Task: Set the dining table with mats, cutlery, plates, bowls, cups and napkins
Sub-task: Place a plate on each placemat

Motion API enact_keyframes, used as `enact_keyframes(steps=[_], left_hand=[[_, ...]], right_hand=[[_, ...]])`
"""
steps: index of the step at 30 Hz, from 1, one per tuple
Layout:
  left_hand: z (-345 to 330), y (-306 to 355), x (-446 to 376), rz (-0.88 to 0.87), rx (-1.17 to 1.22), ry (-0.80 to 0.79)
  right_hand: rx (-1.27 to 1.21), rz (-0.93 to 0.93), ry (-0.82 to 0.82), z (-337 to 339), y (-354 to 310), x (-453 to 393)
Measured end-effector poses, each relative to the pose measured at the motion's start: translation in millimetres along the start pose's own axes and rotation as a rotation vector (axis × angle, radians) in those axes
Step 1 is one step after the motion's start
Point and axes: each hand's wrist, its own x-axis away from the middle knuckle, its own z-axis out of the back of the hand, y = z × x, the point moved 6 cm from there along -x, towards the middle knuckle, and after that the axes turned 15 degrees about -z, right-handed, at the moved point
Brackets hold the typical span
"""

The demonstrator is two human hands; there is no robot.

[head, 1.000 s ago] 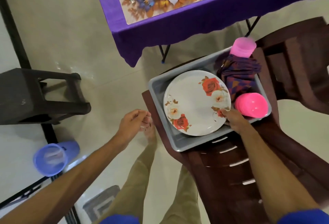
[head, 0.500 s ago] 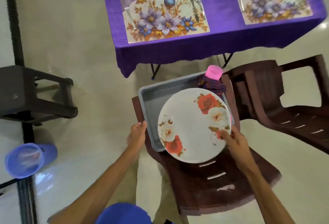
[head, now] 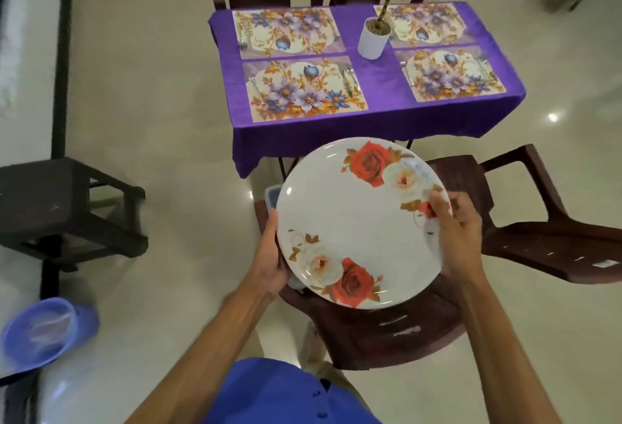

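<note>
Mats and cutlery are down; the first plate is only now in hand.

Both hands hold the rose-patterned plate [head: 361, 221] in the air above the brown chair [head: 387, 332], short of the purple-clothed surface [head: 377, 87]: the left hand [head: 269, 262] cups its left rim, the right hand [head: 454, 238] pinches the right rim with closed fingers. Four floral mats [head: 303, 88] lie on the surface, with forks and other cutlery [head: 350, 78] visible on at least the near ones. I judge plates, bowls, cups and napkins all remain to be set. A potted plant [head: 373, 38] stands between the mats.
</note>
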Motion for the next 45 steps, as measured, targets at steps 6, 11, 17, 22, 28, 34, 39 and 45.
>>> enact_keyframes(steps=[6, 11, 17, 22, 28, 34, 39, 45], left_hand=[[50.1, 101.2, -9.3, -0.103, 0.041, -0.093], [79.3, 179.5, -24.5, -0.194, -0.078, -0.101], [130.1, 251.0, -61.4, -0.307, -0.088, 0.003], [154.3, 288.0, -124.4, -0.339, -0.094, 0.045], [141.3, 328.8, -243.9, -0.336, -0.207, 0.022], [122.5, 378.5, -383.7, -0.329, -0.26, -0.007], [121.0, 440.5, -502.8, -0.344, -0.252, -0.018], [91.6, 517.0, -640.4, -0.348, -0.293, -0.079]], right_hand=[[0.241, 0.231, 0.054, -90.7, -119.4, 45.4], [0.255, 0.218, -0.006, -137.3, -176.1, 33.4], [0.292, 0.189, -0.052, -221.7, -210.4, 23.5], [0.142, 0.043, -0.222, -278.1, -151.0, 14.0], [-0.121, -0.165, -0.255, -349.5, -104.5, -38.0], [-0.33, -0.386, 0.007, -379.9, -73.5, -120.4], [-0.48, -0.569, 0.322, -374.6, -35.8, -157.0], [-0.562, -0.758, 0.575, -424.9, 4.4, -208.3]])
